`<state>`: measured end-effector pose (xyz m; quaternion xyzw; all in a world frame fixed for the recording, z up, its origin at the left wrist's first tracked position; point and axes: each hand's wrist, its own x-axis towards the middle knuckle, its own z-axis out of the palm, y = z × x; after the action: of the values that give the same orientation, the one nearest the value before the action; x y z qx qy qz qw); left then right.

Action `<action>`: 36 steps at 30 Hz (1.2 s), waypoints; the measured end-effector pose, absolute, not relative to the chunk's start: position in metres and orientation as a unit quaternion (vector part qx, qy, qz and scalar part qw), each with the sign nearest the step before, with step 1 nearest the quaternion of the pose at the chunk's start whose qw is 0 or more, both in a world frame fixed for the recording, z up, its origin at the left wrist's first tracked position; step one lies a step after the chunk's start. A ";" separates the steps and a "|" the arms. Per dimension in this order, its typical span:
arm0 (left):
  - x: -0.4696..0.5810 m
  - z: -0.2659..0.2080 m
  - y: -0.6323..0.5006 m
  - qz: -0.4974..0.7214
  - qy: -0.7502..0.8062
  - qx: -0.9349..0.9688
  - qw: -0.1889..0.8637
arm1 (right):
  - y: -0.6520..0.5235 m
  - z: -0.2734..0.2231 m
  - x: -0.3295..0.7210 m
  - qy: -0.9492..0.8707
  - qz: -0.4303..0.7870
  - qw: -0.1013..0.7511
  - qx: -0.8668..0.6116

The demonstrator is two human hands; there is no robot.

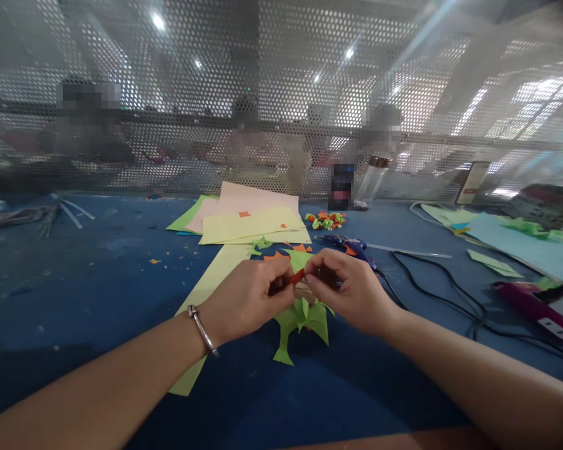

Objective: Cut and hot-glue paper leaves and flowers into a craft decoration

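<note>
Between my two hands is a small orange piece of paper point(297, 277). My left hand point(251, 294), with a silver bracelet at the wrist, pinches its left side. Thumb and forefinger of my right hand point(356, 290) meet at its other end. Green paper cut-outs point(314, 320) lie on the table just below my fingers, curled and with irregular edges. More green and orange scraps point(300, 248) lie just beyond my fingertips. A blue glue gun point(351, 244) rests behind my right hand.
Stacked yellow, pink and green sheets point(258, 226) lie ahead. Beside them is a pile of small orange and green paper pieces point(326, 220). Black cables point(443, 303) run right, near a magenta tool point(539, 309). A clear bottle point(373, 182) stands before the perforated screen point(281, 81).
</note>
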<state>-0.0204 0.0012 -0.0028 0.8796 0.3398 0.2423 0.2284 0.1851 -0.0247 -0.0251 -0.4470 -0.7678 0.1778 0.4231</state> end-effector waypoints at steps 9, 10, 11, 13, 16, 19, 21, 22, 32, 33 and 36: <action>-0.020 0.000 0.001 0.238 0.328 0.886 0.226 | -0.023 -0.026 0.188 -0.780 0.175 0.406 -0.444; -0.020 0.000 0.001 0.238 0.333 0.886 0.220 | -0.023 -0.026 0.187 -0.782 0.169 0.406 -0.442; -0.020 -0.001 0.002 0.237 0.339 0.885 0.212 | -0.024 -0.026 0.187 -0.784 0.166 0.406 -0.440; -0.021 -0.001 0.004 0.236 0.352 0.885 0.195 | -0.024 -0.025 0.188 -0.784 0.164 0.411 -0.435; -0.024 -0.001 0.006 0.238 0.374 0.879 0.174 | -0.024 -0.022 0.190 -0.774 0.161 0.422 -0.443; -0.024 0.001 0.003 0.280 0.377 0.861 0.194 | -0.024 -0.019 0.191 -0.768 0.172 0.409 -0.462; -0.022 0.002 0.000 0.314 0.353 0.848 0.240 | -0.025 -0.019 0.190 -0.782 0.179 0.391 -0.452; -0.020 0.001 -0.002 0.323 0.339 0.843 0.266 | -0.025 -0.019 0.189 -0.791 0.179 0.384 -0.441; -0.014 -0.005 0.004 0.320 0.353 0.704 0.526 | -0.024 -0.025 0.188 -0.788 0.127 0.427 -0.426; -0.013 -0.005 0.004 0.325 0.360 0.678 0.552 | -0.025 -0.025 0.189 -0.789 0.112 0.434 -0.421; -0.013 -0.004 0.004 0.334 0.384 0.608 0.609 | -0.026 -0.026 0.190 -0.807 0.088 0.427 -0.398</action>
<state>-0.0135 0.0044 -0.0041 0.6078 0.3843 0.3343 0.6092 0.1901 -0.0255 -0.0257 -0.3980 -0.8071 0.0885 0.4271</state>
